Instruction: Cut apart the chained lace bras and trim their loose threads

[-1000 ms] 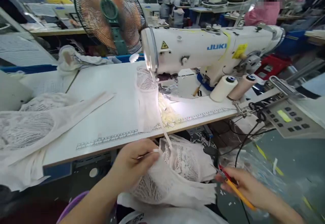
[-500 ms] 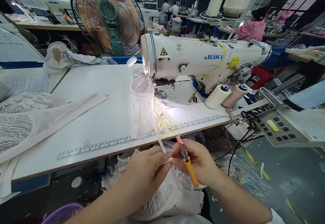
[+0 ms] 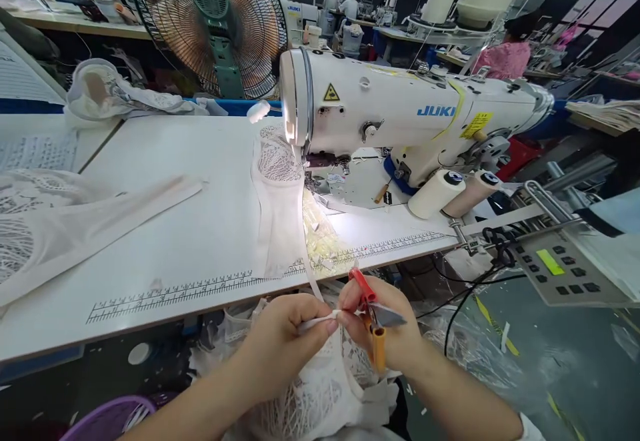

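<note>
My left hand [image 3: 295, 327] pinches a narrow white strap [image 3: 311, 274] near the table's front edge. The strap runs up to a white lace garment piece [image 3: 280, 221] lying under the head of a white sewing machine [image 3: 380, 101]. Fingertips of my right hand [image 3: 395, 321] meet the left ones and pinch the strap's end. Thread snips with red and orange handles [image 3: 379, 347] are also held in my right hand, their blades pointing right. More white lace fabric [image 3: 320, 394] lies beneath both hands, on the lap.
A white garment [image 3: 90, 227] covers the table's left part. Behind stands a large fan [image 3: 210, 21]. Thread cones [image 3: 435, 194] and a control panel [image 3: 560, 261] are at right, a purple basket [image 3: 110, 421] at lower left. Other people sit in the background.
The snips have turned in my right hand, so their blades now point right. My left hand's fingers lie straighter along the strap. The view has shifted slightly.
</note>
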{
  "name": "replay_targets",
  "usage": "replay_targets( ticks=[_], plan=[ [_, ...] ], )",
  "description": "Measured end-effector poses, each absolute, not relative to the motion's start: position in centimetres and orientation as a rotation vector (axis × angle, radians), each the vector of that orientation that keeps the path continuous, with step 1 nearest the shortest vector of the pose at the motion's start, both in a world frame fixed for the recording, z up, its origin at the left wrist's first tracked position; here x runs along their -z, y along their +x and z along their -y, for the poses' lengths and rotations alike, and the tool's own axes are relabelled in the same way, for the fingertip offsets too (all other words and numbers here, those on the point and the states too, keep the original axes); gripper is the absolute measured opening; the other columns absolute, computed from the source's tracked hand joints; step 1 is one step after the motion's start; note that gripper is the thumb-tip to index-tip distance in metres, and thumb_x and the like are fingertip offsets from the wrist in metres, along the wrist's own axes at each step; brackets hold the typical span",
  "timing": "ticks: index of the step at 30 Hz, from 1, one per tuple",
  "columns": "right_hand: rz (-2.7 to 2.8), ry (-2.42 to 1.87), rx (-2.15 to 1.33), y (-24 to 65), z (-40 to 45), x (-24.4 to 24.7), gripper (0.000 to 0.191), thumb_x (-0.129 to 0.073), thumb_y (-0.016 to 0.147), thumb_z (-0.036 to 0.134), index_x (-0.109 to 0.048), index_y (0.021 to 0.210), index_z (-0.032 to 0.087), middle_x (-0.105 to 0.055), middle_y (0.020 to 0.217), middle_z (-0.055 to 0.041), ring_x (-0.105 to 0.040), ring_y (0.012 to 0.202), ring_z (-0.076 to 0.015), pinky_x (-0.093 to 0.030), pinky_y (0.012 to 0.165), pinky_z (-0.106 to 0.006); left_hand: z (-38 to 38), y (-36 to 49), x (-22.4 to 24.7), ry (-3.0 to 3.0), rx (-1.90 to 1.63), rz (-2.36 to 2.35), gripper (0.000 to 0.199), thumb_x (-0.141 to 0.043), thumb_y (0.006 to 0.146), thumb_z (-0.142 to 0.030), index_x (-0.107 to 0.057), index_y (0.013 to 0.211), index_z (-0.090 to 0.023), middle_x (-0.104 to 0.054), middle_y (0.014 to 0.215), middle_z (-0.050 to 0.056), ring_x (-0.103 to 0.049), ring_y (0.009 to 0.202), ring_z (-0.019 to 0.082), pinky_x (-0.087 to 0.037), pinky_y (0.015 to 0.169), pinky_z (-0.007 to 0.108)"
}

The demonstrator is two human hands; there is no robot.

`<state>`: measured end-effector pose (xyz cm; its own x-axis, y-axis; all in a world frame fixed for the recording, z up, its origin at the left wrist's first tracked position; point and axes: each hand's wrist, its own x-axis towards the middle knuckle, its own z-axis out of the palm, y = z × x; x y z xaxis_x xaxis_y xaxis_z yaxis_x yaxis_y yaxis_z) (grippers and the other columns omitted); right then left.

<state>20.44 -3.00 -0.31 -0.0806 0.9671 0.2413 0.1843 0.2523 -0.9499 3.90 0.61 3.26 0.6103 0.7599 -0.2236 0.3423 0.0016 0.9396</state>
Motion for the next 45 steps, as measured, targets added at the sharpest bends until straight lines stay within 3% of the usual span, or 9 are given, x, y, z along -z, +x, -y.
replay_targets(
  ticks=[3, 6, 9, 15, 27, 38, 45],
  plan=[
    [1.546, -1.168, -1.054, 21.0, 2.7, 0.3, 0.014, -0.06, 0.077, 0.03, -0.051, 0.079, 0.02, -0.053, 0.074, -0.0017, -0.05, 0.063, -0.0148, -0.042, 0.056, -0.028, -0.8, 3.9, -3.0, 1.504, -0.456, -0.935, 0.029, -0.051, 0.075, -0.033, -0.049, 0.051, -0.017, -0.037, 0.054, -0.004, -0.033, 0.051, 0.011, -0.027, 0.048, 0.023],
    [1.722, -1.112, -1.173, 22.1, 2.5, 0.1, 0.036, -0.054, 0.077, 0.054, -0.049, 0.086, 0.019, -0.05, 0.075, -0.0012, -0.047, 0.064, -0.0146, -0.041, 0.056, -0.027, -1.2, 3.7, -2.8, 1.39, -0.448, -0.914, 0.029, -0.054, 0.073, -0.034, -0.048, 0.051, -0.017, -0.036, 0.054, -0.004, -0.031, 0.051, 0.01, -0.025, 0.049, 0.023],
    [1.925, -1.112, -1.288, 23.1, 2.6, 0.2, 0.057, -0.037, 0.075, 0.074, -0.047, 0.08, 0.019, -0.044, 0.069, 0.0001, -0.041, 0.06, -0.0136, -0.036, 0.053, -0.026, -1.6, 3.4, -2.6, 1.314, -0.422, -0.91, 0.029, -0.056, 0.071, -0.035, -0.048, 0.05, -0.016, -0.034, 0.051, -0.005, -0.03, 0.049, 0.009, -0.023, 0.048, 0.023],
    [2.155, -1.195, -1.326, 23.6, 3.3, 0.6, 0.065, -0.023, 0.07, 0.083, -0.038, 0.068, 0.02, -0.039, 0.064, 0.0011, -0.035, 0.055, -0.0119, -0.029, 0.049, -0.025, -2.0, 3.5, -2.8, 1.169, -0.406, -0.942, 0.027, -0.061, 0.066, -0.037, -0.052, 0.052, -0.016, -0.038, 0.048, -0.005, -0.029, 0.047, 0.008, -0.021, 0.046, 0.023],
    [2.219, -1.344, -1.217, 23.5, 4.2, 0.9, 0.05, -0.034, 0.078, 0.069, -0.033, 0.067, 0.02, -0.039, 0.059, 0.0031, -0.032, 0.05, -0.0098, -0.024, 0.046, -0.024, -2.0, 3.6, -2.5, 1.151, -0.381, -1.039, 0.028, -0.059, 0.066, -0.038, -0.048, 0.052, -0.017, -0.031, 0.048, -0.007, -0.025, 0.047, 0.008, -0.018, 0.048, 0.025],
    [2.115, -1.383, -1.311, 23.1, 4.6, 0.5, 0.022, -0.052, 0.071, 0.035, -0.036, 0.07, 0.02, -0.043, 0.062, 0.003, -0.035, 0.052, -0.0103, -0.028, 0.049, -0.025, -1.9, 3.8, -2.6, 1.051, -0.415, -1.02, 0.028, -0.061, 0.064, -0.036, -0.044, 0.05, -0.018, -0.031, 0.047, -0.008, -0.022, 0.046, 0.007, -0.016, 0.047, 0.024],
    [2.035, -1.351, -1.349, 22.9, 4.8, 0.7, 0.022, -0.052, 0.071, 0.032, -0.034, 0.066, 0.02, -0.036, 0.059, 0.0045, -0.029, 0.05, -0.0089, -0.023, 0.045, -0.024, -1.9, 3.8, -2.7, 1.032, -0.431, -1.043, 0.028, -0.063, 0.062, -0.036, -0.046, 0.05, -0.017, -0.033, 0.046, -0.008, -0.024, 0.045, 0.007, -0.017, 0.047, 0.023]
  ],
)
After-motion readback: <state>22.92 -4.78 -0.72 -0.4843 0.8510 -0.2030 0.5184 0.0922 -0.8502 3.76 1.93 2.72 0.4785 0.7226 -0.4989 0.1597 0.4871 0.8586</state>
